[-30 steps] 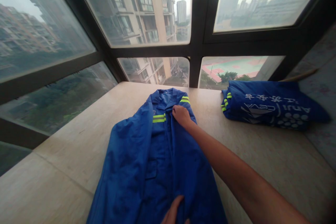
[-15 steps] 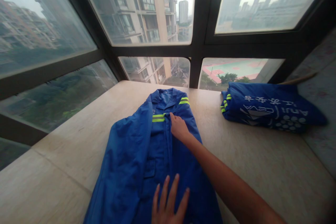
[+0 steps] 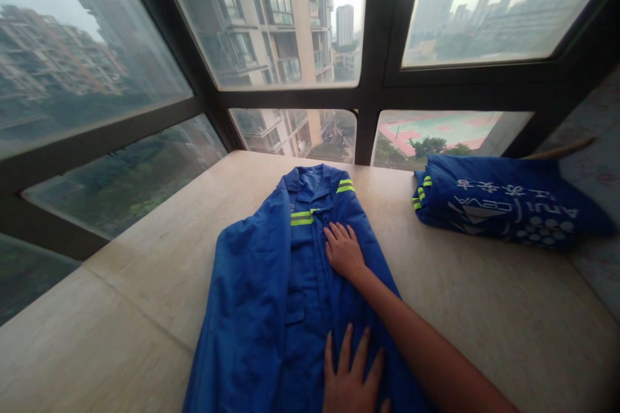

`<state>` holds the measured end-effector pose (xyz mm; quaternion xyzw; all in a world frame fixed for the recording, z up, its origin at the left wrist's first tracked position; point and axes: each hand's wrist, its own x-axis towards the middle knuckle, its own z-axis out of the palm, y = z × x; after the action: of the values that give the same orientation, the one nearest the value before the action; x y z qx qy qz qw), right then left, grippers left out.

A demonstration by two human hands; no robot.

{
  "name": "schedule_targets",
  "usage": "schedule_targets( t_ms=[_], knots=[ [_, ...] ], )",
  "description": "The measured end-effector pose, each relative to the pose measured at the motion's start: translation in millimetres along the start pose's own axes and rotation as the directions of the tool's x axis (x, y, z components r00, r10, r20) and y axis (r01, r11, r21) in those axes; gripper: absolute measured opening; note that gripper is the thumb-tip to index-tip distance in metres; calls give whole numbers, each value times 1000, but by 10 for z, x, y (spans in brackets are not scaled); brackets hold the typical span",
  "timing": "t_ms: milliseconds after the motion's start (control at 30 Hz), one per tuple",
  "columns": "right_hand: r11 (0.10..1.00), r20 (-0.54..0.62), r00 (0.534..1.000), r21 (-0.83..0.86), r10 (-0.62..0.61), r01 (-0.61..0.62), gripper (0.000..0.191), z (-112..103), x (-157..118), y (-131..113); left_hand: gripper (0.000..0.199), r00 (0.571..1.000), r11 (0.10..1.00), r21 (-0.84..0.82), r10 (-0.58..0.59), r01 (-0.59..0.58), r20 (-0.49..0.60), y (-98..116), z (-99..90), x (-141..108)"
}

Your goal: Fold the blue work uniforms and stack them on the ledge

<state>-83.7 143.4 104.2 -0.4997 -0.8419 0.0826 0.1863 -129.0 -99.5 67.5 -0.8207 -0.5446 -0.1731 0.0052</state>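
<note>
A blue work jacket [image 3: 252, 297] with yellow-green and grey reflective stripes lies front up, its collar toward the window. One sleeve is folded inward over the left part of the front. My right hand [image 3: 343, 248] rests flat on the jacket's front, just below the chest stripe, fingers extended and close together. Nearer to me, my left hand [image 3: 352, 374] lies palm down on the lower front with its fingers spread. Neither hand grips the cloth. The jacket's lower end runs out of view at the bottom.
To the right a folded blue garment [image 3: 498, 203] with white lettering and green stripes sits by the wall [image 3: 598, 206]. Both lie on a pale stone-like sill [image 3: 140, 277]. Dark-framed windows [image 3: 371, 45] enclose the far and left sides.
My right hand has let go of the front edge by the stripe, moved slightly toward me and flattened on the cloth. My left hand has shifted right over the jacket. The view has turned slightly left.
</note>
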Motion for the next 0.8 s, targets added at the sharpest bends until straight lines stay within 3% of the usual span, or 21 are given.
schedule_targets(
  t_ms=[133,233,333,467,533,633,700,800],
  knots=[
    [999,-4,1000,-30,-30,30,46,-53,-67,287,70,995,988,-125,-81,87,53,345,183,178],
    [998,1,999,-57,-37,37,46,-111,-129,514,66,990,961,-247,-106,125,90,472,194,262],
    [996,1,1000,-83,-29,29,46,-168,-184,708,64,984,924,-342,-142,170,106,390,1,244],
    [995,-1,1000,-98,-12,11,47,-208,-226,870,52,966,925,-283,-258,255,25,-29,-514,63],
    [995,2,1000,-95,-4,5,47,-215,-232,901,48,904,890,-213,-424,403,-61,-308,-787,-78],
    [996,4,1000,-87,-1,2,47,-215,-234,903,50,720,733,-148,-680,664,-137,-701,-1082,-333],
    [996,0,1000,-85,-2,2,47,-210,-239,900,57,603,615,-137,-788,776,-121,-892,-1170,-509],
    [996,-12,1000,-85,-4,3,47,-206,-246,911,65,484,474,-196,-875,859,7,-1024,-1185,-723]
  ],
)
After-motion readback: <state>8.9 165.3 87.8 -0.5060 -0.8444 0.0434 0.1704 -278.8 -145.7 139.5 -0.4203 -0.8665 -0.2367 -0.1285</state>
